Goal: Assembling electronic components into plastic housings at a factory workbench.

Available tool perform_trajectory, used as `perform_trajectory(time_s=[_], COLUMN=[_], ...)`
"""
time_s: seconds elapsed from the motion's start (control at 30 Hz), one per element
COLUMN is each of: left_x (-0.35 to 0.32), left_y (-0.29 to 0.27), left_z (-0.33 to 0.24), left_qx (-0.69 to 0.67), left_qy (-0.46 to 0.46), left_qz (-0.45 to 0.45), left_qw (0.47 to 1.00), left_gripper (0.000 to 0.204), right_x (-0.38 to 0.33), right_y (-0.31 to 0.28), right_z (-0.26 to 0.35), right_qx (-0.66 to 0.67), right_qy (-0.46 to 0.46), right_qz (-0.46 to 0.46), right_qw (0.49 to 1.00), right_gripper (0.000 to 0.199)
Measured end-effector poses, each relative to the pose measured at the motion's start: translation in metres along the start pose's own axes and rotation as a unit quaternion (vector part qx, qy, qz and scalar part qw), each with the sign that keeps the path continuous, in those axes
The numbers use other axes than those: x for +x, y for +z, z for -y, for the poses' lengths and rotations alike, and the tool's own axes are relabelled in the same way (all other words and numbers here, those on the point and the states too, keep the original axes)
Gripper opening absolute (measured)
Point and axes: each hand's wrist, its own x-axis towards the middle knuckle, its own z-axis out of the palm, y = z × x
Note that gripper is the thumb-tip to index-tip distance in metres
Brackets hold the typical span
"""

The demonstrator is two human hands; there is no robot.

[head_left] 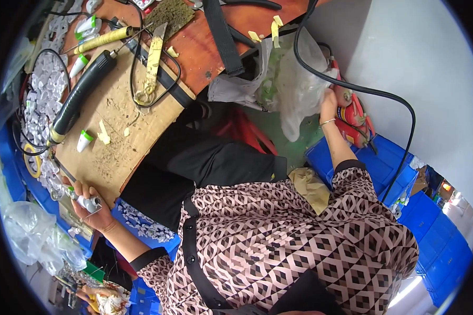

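- Head view, left side: our left hand (pixel 92 207) sits at the near edge of the cardboard sheet (pixel 110 131) covering the wooden bench (pixel 205 37). Its fingers are wrapped around a small white tube-shaped part (pixel 86 201) with a grey end, so the grip is closed and holding that part.
- Head view, right side: our right hand (pixel 328 102) reaches out well apart from the left, into the clear plastic bag (pixel 294 89) that hangs off the bench edge. The fingers are buried in the film, so we cannot tell whether they are spread or pinching something.
- Around the bag: a thick black cable (pixel 376 94) loops over it and down past red tools (pixel 352 118) lying on a blue crate (pixel 389 163).
- On the cardboard: a black handheld tool (pixel 81 92) lies diagonally, with a white cap with a green tip (pixel 84 140) just beside its lower end. A yellow-handled tool (pixel 102 40) lies at the far edge, and a heap of small white parts (pixel 42 94) borders the sheet on the left.
- Doing this well, in our judgement: we should keep the white part steady and low over the cardboard while the other hand works blind in the bag, and feel for one piece rather than a handful.
- The cable lies close to our right wrist; we judge it wise to draw the hand back under it, so that the bag and the red tools are not dragged along.
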Motion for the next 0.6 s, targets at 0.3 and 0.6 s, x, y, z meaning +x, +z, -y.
perform_trajectory(time_s=[0.3,0.6], left_x=[0.013,-0.004], left_y=[0.007,0.004], left_z=[0.017,0.007], left_qx=[-0.003,0.076], left_qy=[0.005,0.043], left_qz=[-0.005,-0.109], left_qw=[1.000,0.990], left_gripper=[0.058,0.052], right_x=[0.043,0.191], right_y=[0.078,0.321], right_z=[-0.029,0.285], right_qx=[-0.320,-0.192], right_qy=[0.015,-0.294], right_qz=[0.433,0.421], right_qw=[0.842,0.837], right_gripper=[0.037,0.036])
